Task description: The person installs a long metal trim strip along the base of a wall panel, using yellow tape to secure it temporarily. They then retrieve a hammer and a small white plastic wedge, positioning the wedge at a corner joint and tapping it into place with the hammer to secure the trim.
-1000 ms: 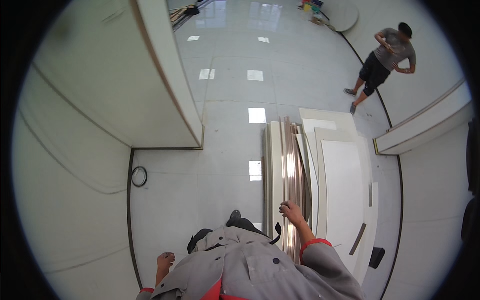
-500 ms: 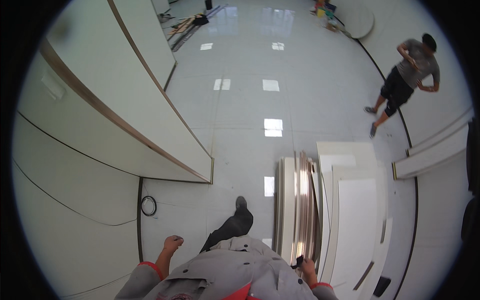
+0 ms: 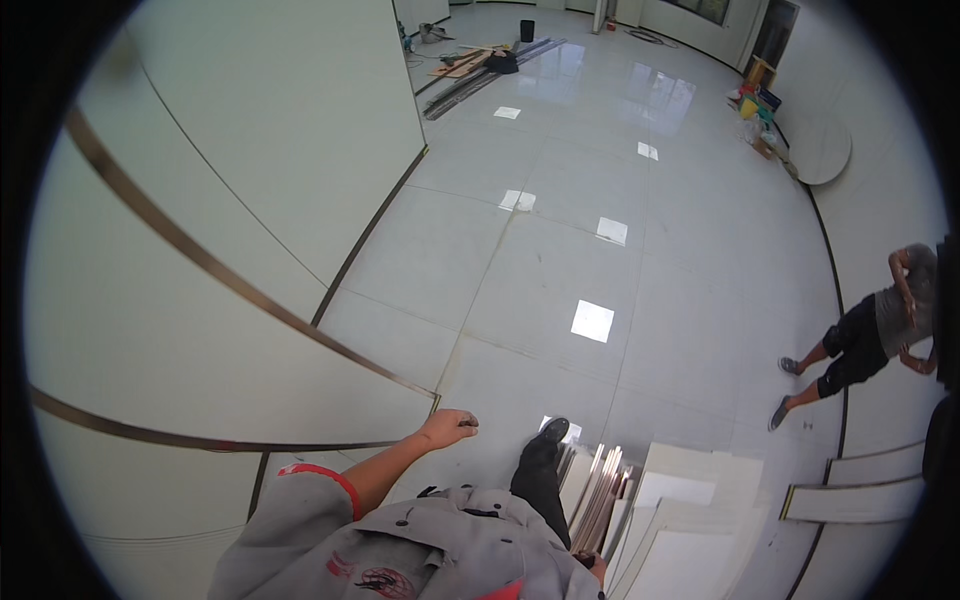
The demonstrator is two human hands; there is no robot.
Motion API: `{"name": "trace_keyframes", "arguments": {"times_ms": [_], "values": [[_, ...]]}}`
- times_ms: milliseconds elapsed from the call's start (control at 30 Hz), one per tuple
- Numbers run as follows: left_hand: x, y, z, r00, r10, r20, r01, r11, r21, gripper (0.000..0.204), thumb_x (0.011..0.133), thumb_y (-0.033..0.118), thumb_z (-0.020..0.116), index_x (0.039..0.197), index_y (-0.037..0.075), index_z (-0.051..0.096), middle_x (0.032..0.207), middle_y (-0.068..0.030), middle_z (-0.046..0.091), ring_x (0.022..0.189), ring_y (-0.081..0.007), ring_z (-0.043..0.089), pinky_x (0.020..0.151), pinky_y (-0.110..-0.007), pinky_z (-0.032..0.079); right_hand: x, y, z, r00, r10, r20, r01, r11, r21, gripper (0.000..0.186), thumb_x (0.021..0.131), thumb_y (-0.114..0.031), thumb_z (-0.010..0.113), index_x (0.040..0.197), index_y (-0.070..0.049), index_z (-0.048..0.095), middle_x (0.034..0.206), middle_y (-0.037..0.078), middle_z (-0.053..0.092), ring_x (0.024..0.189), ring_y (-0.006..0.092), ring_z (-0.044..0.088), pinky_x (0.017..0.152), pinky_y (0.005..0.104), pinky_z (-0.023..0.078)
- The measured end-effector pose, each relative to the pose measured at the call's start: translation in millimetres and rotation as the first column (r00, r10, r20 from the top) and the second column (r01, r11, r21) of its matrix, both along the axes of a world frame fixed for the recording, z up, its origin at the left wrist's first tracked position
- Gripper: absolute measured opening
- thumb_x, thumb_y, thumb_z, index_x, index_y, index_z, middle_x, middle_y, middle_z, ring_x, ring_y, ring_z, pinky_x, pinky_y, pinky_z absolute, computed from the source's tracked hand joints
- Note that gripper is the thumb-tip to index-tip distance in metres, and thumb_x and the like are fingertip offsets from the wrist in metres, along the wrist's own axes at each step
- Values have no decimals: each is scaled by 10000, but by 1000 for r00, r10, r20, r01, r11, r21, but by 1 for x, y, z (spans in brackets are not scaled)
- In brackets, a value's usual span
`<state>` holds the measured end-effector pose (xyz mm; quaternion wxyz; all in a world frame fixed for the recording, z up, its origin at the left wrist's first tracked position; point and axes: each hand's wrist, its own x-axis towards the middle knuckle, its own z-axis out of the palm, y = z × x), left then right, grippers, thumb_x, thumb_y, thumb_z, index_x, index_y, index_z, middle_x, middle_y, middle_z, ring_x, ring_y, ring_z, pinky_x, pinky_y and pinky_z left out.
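Panels (image 3: 690,520) stacked on edge and flat fill the lower right of the frame, white boards with pale wood and metallic edges showing between them. They look stiff, broad and heavy for their thickness, with smooth glossy faces that would slide in a bare grip; the corners and thin edges are probably the parts that chip. A sound hold would be along a long edge, 1 hand low and 1 high, rather than on the slick face.

Next in size, the white wall cladding (image 3: 200,300) with its 2 thin metal strips curves across the left half of the frame, and the glossy tiled floor (image 3: 560,230) runs up the middle. Another person (image 3: 870,340) in dark shorts stands at the right edge, well apart from the stack.

The left hand (image 3: 452,427) sits at lower centre, fingers curled loosely inward, empty and touching nothing; it hangs over the floor just left of the dark shoe (image 3: 545,440), with the stack near it to the right. The right hand (image 3: 590,562) barely shows at the bottom edge, right beside the upright panel edges. I cannot tell whether it grips one or only rests there, since the grey jacket hides most of it.
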<state>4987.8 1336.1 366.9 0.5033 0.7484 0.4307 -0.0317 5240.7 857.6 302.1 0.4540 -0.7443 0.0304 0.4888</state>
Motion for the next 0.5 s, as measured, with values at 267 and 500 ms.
{"name": "trace_keyframes", "arguments": {"times_ms": [267, 500], "values": [[24, 106, -55, 900, 385, -203, -374, 923, 91, 394, 809, 376, 709, 996, 31, 749, 929, -152, 734, 873, -283, 699, 784, -383, 541, 292, 170, -24, 995, 102, 16, -99, 986, -136, 204, 908, -109, 546, 1052, 26, 601, 905, 148, 687, 770, 236, 700, 595, 365, 588], [58, 136, -74, 596, 694, -403, -795, 580, -178, 277, 803, 291, 733, 923, 42, 751, 787, -63, 712, 672, -147, 664, 562, -305, 523, 506, 451, 43, 979, 55, 198, -65, 997, 44, 281, 894, -124, 546, 1128, 29, 571, 944, 124, 669, 809, 212, 684, 654, 316, 566]]}}
